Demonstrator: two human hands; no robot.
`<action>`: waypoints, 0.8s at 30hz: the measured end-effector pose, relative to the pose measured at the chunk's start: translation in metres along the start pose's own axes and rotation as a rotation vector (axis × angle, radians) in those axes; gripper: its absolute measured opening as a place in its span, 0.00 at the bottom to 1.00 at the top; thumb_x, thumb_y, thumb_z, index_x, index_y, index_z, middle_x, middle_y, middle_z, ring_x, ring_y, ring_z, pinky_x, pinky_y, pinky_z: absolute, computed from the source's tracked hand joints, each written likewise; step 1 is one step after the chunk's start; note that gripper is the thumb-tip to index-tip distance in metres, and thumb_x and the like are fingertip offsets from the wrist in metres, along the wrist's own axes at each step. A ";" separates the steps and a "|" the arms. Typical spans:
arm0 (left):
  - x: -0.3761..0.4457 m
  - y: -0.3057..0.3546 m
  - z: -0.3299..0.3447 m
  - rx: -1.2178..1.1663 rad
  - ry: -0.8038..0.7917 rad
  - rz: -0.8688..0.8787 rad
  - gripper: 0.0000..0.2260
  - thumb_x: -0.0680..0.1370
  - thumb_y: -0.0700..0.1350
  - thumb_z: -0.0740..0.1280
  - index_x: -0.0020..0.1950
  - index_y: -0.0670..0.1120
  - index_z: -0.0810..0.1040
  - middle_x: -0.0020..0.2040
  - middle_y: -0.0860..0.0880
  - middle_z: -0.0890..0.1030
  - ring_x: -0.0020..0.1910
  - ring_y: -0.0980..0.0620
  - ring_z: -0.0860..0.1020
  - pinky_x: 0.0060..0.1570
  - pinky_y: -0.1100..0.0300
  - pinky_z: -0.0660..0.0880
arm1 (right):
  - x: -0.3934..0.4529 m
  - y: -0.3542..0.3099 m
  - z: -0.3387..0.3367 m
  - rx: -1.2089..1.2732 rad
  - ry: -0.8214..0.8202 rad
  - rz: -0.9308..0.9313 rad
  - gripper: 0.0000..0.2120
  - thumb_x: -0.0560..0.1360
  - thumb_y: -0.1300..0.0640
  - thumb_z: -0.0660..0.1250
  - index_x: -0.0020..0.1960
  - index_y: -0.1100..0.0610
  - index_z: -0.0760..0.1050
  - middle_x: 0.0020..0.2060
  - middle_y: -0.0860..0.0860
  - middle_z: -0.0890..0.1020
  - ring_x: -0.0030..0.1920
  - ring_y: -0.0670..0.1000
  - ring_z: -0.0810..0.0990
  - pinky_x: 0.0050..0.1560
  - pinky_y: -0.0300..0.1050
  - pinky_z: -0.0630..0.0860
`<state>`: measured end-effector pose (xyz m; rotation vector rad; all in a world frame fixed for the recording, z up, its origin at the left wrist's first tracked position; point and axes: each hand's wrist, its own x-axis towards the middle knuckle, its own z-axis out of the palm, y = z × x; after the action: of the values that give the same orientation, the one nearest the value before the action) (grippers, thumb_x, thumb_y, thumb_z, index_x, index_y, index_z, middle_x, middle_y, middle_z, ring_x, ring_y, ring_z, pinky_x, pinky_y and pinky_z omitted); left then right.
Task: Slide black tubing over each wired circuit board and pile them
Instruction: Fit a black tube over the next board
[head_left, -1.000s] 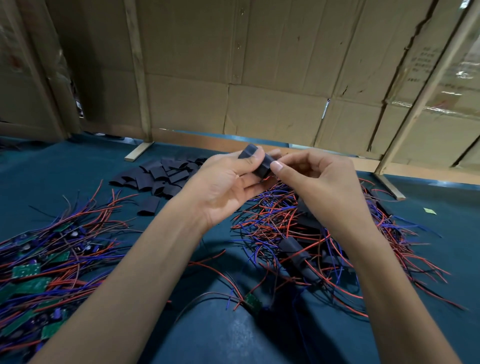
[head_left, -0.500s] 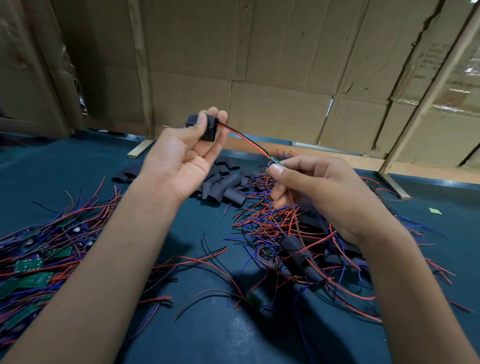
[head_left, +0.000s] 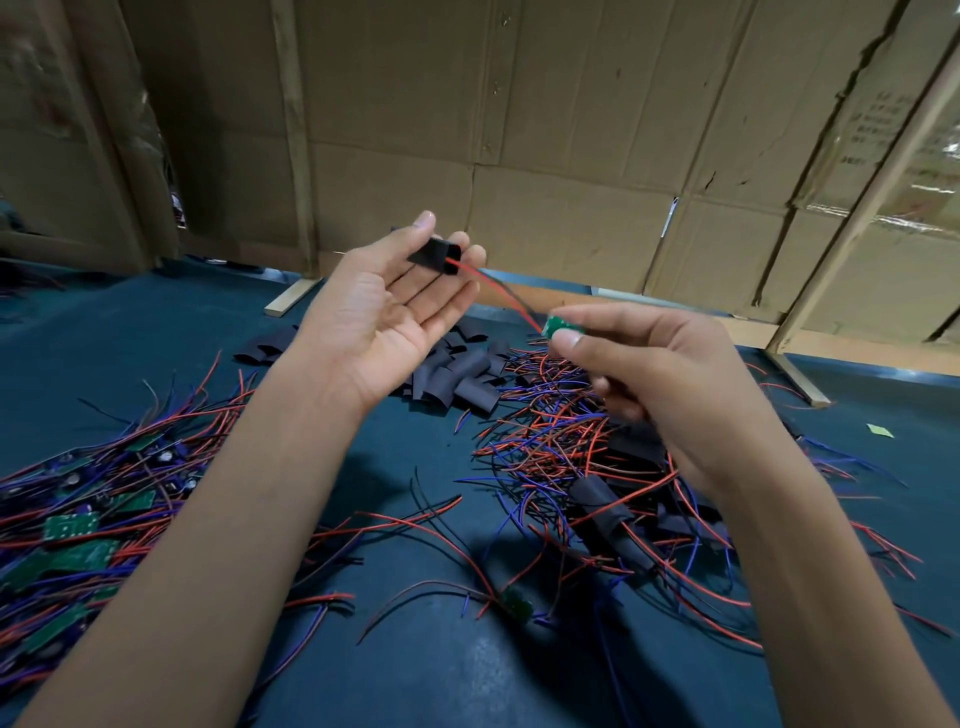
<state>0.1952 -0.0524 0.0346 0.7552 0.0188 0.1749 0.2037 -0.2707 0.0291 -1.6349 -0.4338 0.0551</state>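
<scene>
Hands, two, bare, raised over a dark teal counter. Left hand, palm up, fingers nearly straight; a short piece of black tubing is held between thumb tip and fingertips, its open end toward 4 o'clock. Red and dark wires run out of that end down to the right hand, whose curled fingers pinch a small green circuit board at thumb and forefinger; the board is outside the tubing, apart from it.

Loose tubing pieces, black, heaped on the counter at 12 o'clock from centre, below the left hand. Sleeved pile, at 3 o'clock: tubing-covered units tangled in red and blue wires, partly hidden under the right forearm. Bare boards, green, with red and blue leads, massed at 9 o'clock. Single wired board, lying alone at 6 o'clock, possibly unsleeved; shadow obscures it.

Cardboard wall, braced with wooden battens, closes the far edge. Small green scrap at 3 o'clock, well apart.
</scene>
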 end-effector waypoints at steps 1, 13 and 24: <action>0.000 0.000 0.000 -0.023 0.009 -0.004 0.12 0.77 0.43 0.72 0.58 0.43 0.75 0.51 0.43 0.86 0.53 0.46 0.85 0.58 0.50 0.80 | 0.000 0.001 0.000 -0.030 0.012 -0.010 0.06 0.73 0.61 0.76 0.49 0.55 0.86 0.36 0.48 0.84 0.29 0.43 0.73 0.25 0.31 0.65; -0.007 -0.028 0.020 0.183 -0.143 -0.170 0.04 0.78 0.44 0.70 0.52 0.46 0.79 0.54 0.46 0.86 0.53 0.48 0.84 0.54 0.56 0.81 | 0.001 0.006 0.017 -0.053 0.208 -0.228 0.07 0.71 0.62 0.78 0.42 0.57 0.81 0.34 0.49 0.84 0.30 0.39 0.77 0.32 0.30 0.70; -0.013 -0.048 0.032 0.153 -0.199 -0.169 0.05 0.81 0.43 0.66 0.54 0.43 0.78 0.61 0.43 0.83 0.54 0.48 0.82 0.62 0.53 0.78 | 0.002 0.003 0.010 -0.043 0.162 -0.260 0.07 0.74 0.68 0.73 0.46 0.57 0.85 0.33 0.44 0.84 0.32 0.39 0.79 0.33 0.28 0.71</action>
<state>0.1927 -0.1106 0.0246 0.9166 -0.0937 -0.0636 0.2033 -0.2608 0.0250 -1.5984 -0.5213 -0.2815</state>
